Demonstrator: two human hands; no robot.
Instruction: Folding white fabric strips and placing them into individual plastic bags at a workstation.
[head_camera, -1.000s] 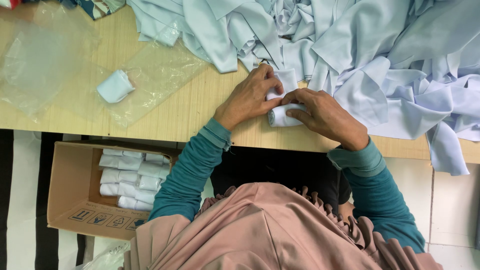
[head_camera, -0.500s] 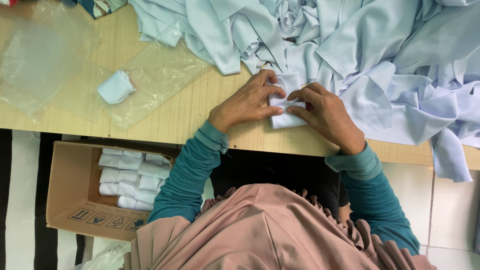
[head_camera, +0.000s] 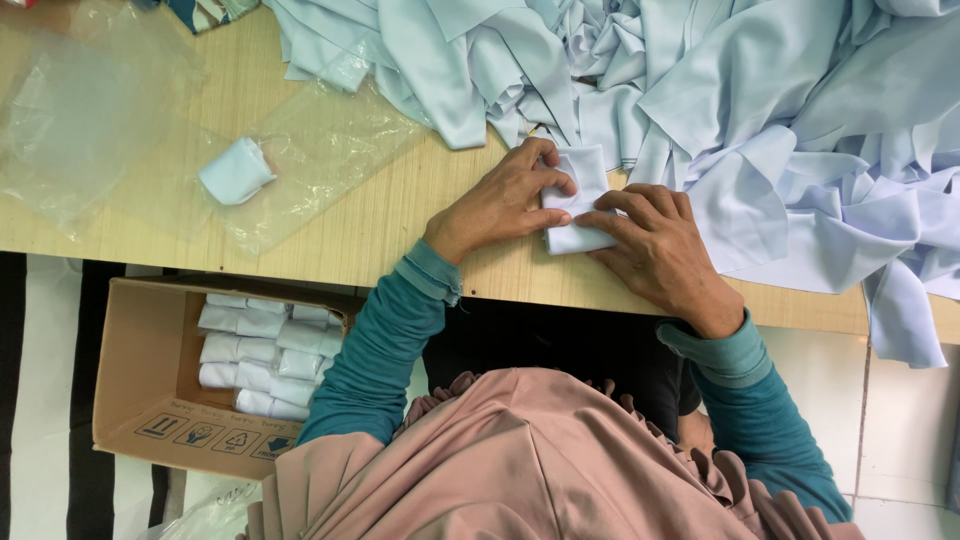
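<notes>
Since a second ago the small folded white cloth (head_camera: 578, 205) has gone from a tight roll under both hands to a flatter, taller packet, and the hands have barely shifted. It lies near the desk's (head_camera: 330, 225) front edge, right beside the heap of pale blue fabric (head_camera: 760, 110). Its lower part is covered by the right hand (head_camera: 655, 250), and the fabric heap runs out of view at the far and right edges. The left hand (head_camera: 500, 200) bends inward, fingers (head_camera: 550, 180) curled and pinching the cloth's left edge; the right hand's fingers lie extended, pressing it flat.
</notes>
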